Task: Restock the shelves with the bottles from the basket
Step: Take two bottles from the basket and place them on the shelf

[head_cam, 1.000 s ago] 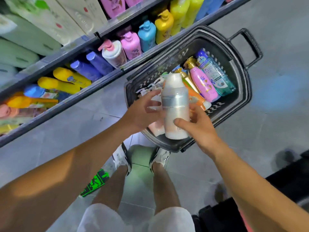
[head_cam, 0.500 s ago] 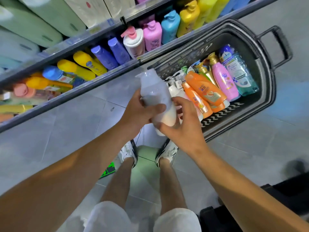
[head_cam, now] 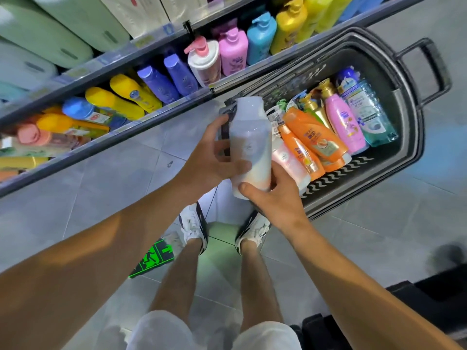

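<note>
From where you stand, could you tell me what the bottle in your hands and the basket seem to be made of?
The white bottle, held by the left hand and right hand, looks like matte, slightly translucent plastic with a soft, dull sheen. The basket seems moulded hard plastic, dark grey, with smooth walls and a ribbed floor.

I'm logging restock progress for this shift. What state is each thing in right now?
White bottle: lifted out of the basket, upright, cap on, held in both hands.
Left hand: grips the bottle's side.
Right hand: grips the bottle's base.
Basket: on the floor, partly full, handle up.
Orange bottles: lying in the basket, capped.
Pink bottle: lying in the basket.
Lower shelf: stocked; several bottles lying down.
</note>
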